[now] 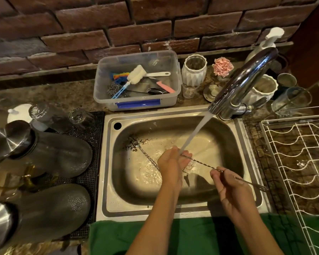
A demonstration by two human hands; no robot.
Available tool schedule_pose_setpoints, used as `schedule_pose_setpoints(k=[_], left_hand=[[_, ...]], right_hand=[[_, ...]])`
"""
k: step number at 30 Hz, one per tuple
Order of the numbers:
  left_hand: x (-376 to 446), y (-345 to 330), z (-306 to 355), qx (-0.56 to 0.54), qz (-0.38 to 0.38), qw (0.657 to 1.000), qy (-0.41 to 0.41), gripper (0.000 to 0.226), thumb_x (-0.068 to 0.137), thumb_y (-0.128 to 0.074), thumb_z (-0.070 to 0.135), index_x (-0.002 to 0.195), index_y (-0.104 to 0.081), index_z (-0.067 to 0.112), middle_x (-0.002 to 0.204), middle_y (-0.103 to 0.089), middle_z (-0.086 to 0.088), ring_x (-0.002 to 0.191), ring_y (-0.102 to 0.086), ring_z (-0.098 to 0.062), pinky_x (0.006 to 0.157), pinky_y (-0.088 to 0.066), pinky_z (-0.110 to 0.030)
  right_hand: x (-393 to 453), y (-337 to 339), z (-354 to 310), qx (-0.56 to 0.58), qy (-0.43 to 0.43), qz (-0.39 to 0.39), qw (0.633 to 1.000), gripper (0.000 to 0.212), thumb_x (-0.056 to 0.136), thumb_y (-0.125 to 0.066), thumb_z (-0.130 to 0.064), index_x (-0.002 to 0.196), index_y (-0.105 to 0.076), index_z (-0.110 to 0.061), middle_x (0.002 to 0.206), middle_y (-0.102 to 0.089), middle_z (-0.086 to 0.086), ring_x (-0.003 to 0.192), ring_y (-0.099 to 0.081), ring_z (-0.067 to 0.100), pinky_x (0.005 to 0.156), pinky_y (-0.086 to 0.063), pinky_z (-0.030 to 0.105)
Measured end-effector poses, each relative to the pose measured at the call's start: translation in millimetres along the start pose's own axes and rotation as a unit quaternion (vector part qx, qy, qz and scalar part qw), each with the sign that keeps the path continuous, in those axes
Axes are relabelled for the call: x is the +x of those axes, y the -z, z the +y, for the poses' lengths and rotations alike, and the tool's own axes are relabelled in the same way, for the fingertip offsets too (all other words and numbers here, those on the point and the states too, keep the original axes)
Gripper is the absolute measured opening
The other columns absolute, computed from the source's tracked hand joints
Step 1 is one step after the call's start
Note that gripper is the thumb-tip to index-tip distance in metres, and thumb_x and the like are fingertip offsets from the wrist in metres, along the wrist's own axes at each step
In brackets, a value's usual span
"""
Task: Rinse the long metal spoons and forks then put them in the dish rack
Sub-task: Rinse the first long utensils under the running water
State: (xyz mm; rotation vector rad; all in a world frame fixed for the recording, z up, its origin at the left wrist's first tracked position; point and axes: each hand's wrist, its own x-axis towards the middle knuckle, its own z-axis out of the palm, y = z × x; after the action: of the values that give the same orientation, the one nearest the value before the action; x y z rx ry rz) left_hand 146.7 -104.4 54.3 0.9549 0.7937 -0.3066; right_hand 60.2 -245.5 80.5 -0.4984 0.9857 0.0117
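two long metal utensils (204,163), two white vases (193,70), two hands (170,162), one dish rack (298,173)

A clear plastic tub (136,100) with a blue label stands behind the sink against the brick wall (99,24). It holds a white foam brush (136,72), a steel wool pad (114,89) and a pink-handled tool (166,87). To its right stand a ribbed white vase (193,70), a pink flower (223,66) and a white pump bottle (265,45). On the left, two grey shakers (50,153) lie on a black mesh mat (92,126), with upturned glasses (44,113) beyond them. A green cloth (191,236) covers the near edge of the counter.
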Motion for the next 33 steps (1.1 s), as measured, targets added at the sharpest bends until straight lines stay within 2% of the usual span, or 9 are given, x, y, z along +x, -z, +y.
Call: schedule_pose_setpoints(k=[3,5,9,12,14,19,24,29,33], left_hand=[[-3.0,-0.1,2.9,-0.038,-0.027,0.999,0.016,0.023,0.089,-0.068,-0.005,0.111,-0.065,-0.011,0.105,-0.072,-0.024,0.091,-0.076,-0.030,0.077,-0.062,-0.029],[-3.5,-1.1,2.8,-0.051,-0.042,0.998,0.011,0.024,0.089,-0.066,-0.006,0.112,-0.064,-0.013,0.110,-0.072,-0.027,0.093,-0.076,-0.028,0.071,-0.061,-0.023],[-1.5,-2.9,-0.2,-0.115,-0.015,0.992,0.038,0.028,0.104,-0.049,0.015,0.114,-0.058,-0.010,0.109,-0.071,-0.032,0.096,-0.075,-0.037,0.076,-0.064,-0.037],[-2.1,-1.9,1.8,-0.098,-0.067,0.991,0.056,0.020,0.098,-0.056,0.000,0.114,-0.060,-0.010,0.105,-0.074,-0.028,0.100,-0.074,-0.037,0.080,-0.063,-0.036],[-4.6,-1.9,2.7,-0.076,-0.103,0.991,0.047,0.021,0.093,-0.058,-0.008,0.114,-0.061,-0.010,0.108,-0.074,-0.027,0.104,-0.073,-0.037,0.084,-0.062,-0.034],[-2.4,-9.6,5.4,-0.102,-0.066,0.992,0.037,0.022,0.105,-0.046,0.013,0.108,-0.059,-0.005,0.106,-0.072,-0.032,0.099,-0.074,-0.039,0.082,-0.062,-0.039],[-7.4,-12.5,10.2,-0.080,-0.106,0.990,0.056,0.020,0.098,-0.048,-0.011,0.113,-0.061,-0.010,0.111,-0.072,-0.028,0.105,-0.073,-0.033,0.088,-0.060,-0.033],[-11.2,-14.6,10.9,-0.126,-0.057,0.989,0.056,0.019,0.105,-0.046,0.012,0.104,-0.057,-0.003,0.103,-0.072,-0.031,0.094,-0.075,-0.035,0.085,-0.062,-0.040],[-18.1,-19.8,4.9,-0.171,-0.072,0.980,0.066,0.014,0.097,-0.051,-0.007,0.107,-0.060,-0.010,0.108,-0.070,-0.029,0.100,-0.073,-0.031,0.087,-0.061,-0.034]], right_hand=[[1.3,2.8,-1.9,-0.011,0.005,-0.015,1.000,0.019,0.095,-0.050,0.006,0.105,-0.064,0.012,0.100,-0.074,0.028,0.095,-0.075,0.036,0.077,-0.063,0.035],[1.8,4.1,-2.0,-0.012,0.008,-0.020,1.000,0.019,0.095,-0.049,0.006,0.104,-0.065,0.013,0.101,-0.074,0.029,0.097,-0.074,0.037,0.078,-0.063,0.036],[1.0,4.2,-2.4,-0.011,0.018,-0.023,1.000,0.020,0.090,-0.054,0.002,0.091,-0.072,0.012,0.099,-0.074,0.028,0.095,-0.075,0.036,0.078,-0.063,0.036],[0.5,5.5,-3.7,-0.007,0.028,-0.020,0.999,0.026,0.092,-0.053,0.000,0.083,-0.076,0.008,0.097,-0.075,0.027,0.094,-0.075,0.034,0.081,-0.061,0.036],[1.4,5.4,-5.7,-0.004,0.036,-0.016,0.999,0.027,0.096,-0.049,0.001,0.087,-0.074,0.009,0.098,-0.073,0.028,0.092,-0.076,0.033,0.079,-0.062,0.034],[-0.2,-3.6,-7.0,-0.023,0.061,-0.031,0.997,0.020,0.095,-0.051,-0.004,0.101,-0.064,0.010,0.101,-0.071,0.026,0.091,-0.076,0.030,0.077,-0.063,0.030],[-1.3,-8.4,-10.6,-0.038,0.082,-0.021,0.996,0.022,0.102,-0.045,-0.004,0.103,-0.061,0.011,0.110,-0.064,0.029,0.100,-0.070,0.032,0.080,-0.062,0.029],[1.6,-9.2,-8.6,-0.051,0.087,-0.019,0.995,0.021,0.102,-0.045,-0.002,0.100,-0.060,0.012,0.112,-0.063,0.030,0.107,-0.066,0.038,0.079,-0.062,0.030],[4.0,-15.7,2.3,-0.070,0.103,-0.037,0.992,0.022,0.100,-0.047,-0.001,0.096,-0.065,0.010,0.105,-0.069,0.027,0.099,-0.072,0.033,0.076,-0.062,0.027]])
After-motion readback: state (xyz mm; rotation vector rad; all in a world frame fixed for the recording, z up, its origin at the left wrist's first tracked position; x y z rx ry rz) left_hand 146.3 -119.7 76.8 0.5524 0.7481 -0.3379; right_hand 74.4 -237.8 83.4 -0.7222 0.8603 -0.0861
